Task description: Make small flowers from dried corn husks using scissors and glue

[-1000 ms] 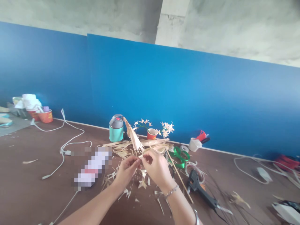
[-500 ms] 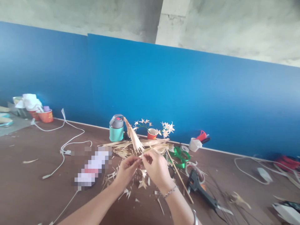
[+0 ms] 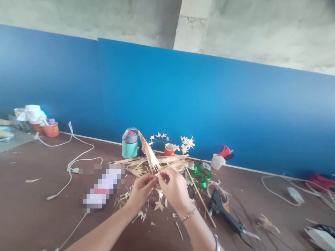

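Observation:
My left hand (image 3: 143, 188) and my right hand (image 3: 174, 186) meet tip to tip above the table, both closed in a pinch. Between the fingertips is a small pale piece that looks like dried husk; most of it is hidden by the fingers. Just beyond lie long dried husks (image 3: 171, 159), with a bunched husk (image 3: 148, 151) leaning against a teal flask (image 3: 130, 148). Below my hands a pale star-shaped flower (image 3: 159, 205) lies among scattered scraps (image 3: 142, 215).
Behind the husks stands a red paper cup (image 3: 169, 150) with pale flowers (image 3: 187, 142). Green ribbon (image 3: 201, 174) and a black glue gun (image 3: 225, 212) lie to the right. A white power strip (image 3: 103, 188), blurred out, and white cables (image 3: 82, 158) are left. A blue partition (image 3: 209, 104) borders the table.

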Tool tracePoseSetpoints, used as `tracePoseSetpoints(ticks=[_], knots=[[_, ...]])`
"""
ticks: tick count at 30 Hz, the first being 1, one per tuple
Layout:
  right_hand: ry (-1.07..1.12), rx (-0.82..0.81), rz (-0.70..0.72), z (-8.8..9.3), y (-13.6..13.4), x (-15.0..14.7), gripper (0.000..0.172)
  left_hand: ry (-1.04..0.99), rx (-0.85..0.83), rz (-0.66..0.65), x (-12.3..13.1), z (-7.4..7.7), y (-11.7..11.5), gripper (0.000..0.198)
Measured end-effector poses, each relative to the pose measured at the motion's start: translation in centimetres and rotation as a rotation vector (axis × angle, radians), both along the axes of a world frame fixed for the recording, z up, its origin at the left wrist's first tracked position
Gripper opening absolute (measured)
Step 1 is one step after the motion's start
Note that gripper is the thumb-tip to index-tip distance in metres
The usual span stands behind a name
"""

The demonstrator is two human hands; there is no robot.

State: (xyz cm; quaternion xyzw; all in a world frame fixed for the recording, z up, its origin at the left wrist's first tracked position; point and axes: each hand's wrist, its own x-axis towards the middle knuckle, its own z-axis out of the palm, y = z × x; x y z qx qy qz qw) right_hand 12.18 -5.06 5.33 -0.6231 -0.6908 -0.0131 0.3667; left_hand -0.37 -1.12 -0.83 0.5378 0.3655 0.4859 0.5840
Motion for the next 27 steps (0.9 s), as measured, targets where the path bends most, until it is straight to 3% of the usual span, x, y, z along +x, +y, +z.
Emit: tracePoseSetpoints(ticks=[18, 27], knots=[[-0.054, -0.016, -0.035, -0.2, 0.0, 0.0, 0.009, 0.02, -0.012, 0.015, 0.0, 0.2, -0.2, 0.032], [-0.094, -0.11, -0.043, 1.4, -0.5, 0.6, 0.013, -0.009, -0.072, 0.02, -0.2, 1.6, -0.8, 0.037]])
